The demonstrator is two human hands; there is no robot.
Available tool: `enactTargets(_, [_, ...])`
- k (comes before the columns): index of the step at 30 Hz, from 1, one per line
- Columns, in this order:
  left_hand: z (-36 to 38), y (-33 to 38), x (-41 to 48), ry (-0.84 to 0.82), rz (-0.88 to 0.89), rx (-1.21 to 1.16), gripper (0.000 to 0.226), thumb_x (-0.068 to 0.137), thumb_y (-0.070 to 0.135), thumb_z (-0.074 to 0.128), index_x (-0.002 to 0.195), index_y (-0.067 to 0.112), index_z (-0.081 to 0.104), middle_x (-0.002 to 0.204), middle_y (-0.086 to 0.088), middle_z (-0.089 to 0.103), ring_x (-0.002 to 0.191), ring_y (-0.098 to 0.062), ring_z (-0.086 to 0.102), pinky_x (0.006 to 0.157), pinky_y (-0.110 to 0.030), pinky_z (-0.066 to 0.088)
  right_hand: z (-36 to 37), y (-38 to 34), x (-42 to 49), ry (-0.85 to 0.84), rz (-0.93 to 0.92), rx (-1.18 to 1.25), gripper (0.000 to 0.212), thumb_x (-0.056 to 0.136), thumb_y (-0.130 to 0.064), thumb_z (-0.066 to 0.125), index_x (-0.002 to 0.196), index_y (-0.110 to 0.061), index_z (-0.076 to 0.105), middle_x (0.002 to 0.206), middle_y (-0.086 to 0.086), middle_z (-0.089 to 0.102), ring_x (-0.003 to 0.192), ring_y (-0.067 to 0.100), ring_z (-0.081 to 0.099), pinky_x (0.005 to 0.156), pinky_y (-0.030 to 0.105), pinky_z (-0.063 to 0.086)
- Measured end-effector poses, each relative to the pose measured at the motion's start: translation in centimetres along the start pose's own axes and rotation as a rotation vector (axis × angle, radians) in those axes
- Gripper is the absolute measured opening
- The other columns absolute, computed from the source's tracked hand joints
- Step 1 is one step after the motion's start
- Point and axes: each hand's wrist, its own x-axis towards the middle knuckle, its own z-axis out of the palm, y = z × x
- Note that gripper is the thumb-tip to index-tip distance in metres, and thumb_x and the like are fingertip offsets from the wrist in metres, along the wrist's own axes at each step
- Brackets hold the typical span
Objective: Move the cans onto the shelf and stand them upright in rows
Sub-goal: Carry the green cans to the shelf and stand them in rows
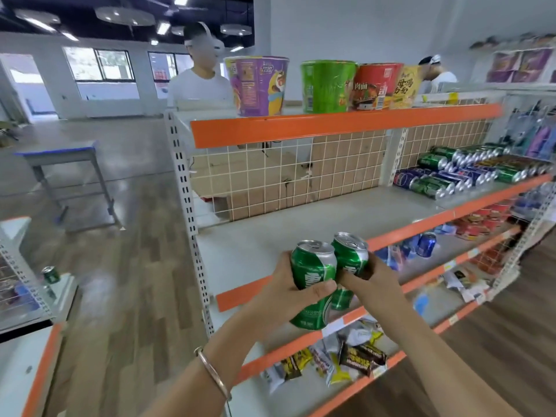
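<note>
At the far left a lone green can (50, 274) stands upright on the white top of a neighbouring counter (18, 365) with an orange edge. Further back, a grey table (57, 153) with a blue rim stands on the wood-look floor. A person in a white shirt (200, 87) stands behind the rack's left end. Low in the middle, the left hand (285, 293), with a thin bracelet (212, 371) on its wrist, is wrapped round the left-hand beer can (313, 281), thumb laid across the front of it. Just beside it the right hand (371, 279) curls round the right-hand beer can (352, 255), fingers behind and thumb in front. The two green cans touch side to side, tops up and tipped slightly, held in the air over the orange front lip of the middle shelf (301, 224), whose grey board is bare at this end. On the top shelf (331, 123) stand four instant noodle tubs in a row: purple (258, 85), green (326, 85), red (374, 85) and yellow (404, 85). At the right end of the middle shelf a heap of green and blue cans (469, 170) lies on its side. Below, a blue can (425, 243) stands upright on the next shelf down, and snack packets (346, 356) lie scattered on the lowest one.
</note>
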Motion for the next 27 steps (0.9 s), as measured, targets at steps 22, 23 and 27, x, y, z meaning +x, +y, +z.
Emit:
enactTargets(22, [-8.1,-4.8,20.8,0.202,-0.003,0.042,0.069,0.062,0.017,0.082,0.125,0.025,0.056,0.120,0.000,0.066,0.115,-0.020,0.060,0.098,-0.039,0.048,3.2,5.8,28.2,-0.351,-0.053,-0.024,0.042,0.072,-0.005,0.075,0.105,-0.026,0.061,0.095,-0.009,0.068,0.086,0.006,0.061,0.072,0.021,0.046])
enactTargets(23, [-8.4,-5.4,21.0,0.246,-0.012,0.042,0.068,0.062,0.016,0.082,0.125,0.024,0.056,0.118,0.000,0.067,0.113,-0.020,0.060,0.096,-0.036,0.050,4.0,6.2,29.0,-0.380,-0.049,-0.015,0.044,0.072,-0.005,0.075,0.108,-0.026,0.060,0.096,-0.010,0.067,0.087,0.004,0.061,0.072,0.021,0.046])
enactTargets(27, [-10.3,-8.1,21.5,0.478,-0.055,-0.048,0.061,0.064,0.008,0.077,0.121,0.020,0.059,0.112,-0.001,0.070,0.110,-0.020,0.063,0.093,-0.036,0.051,7.8,7.6,30.8,-0.483,-0.040,0.012,0.047,0.071,-0.007,0.075,0.111,-0.028,0.058,0.099,-0.009,0.066,0.090,0.006,0.061,0.074,0.022,0.048])
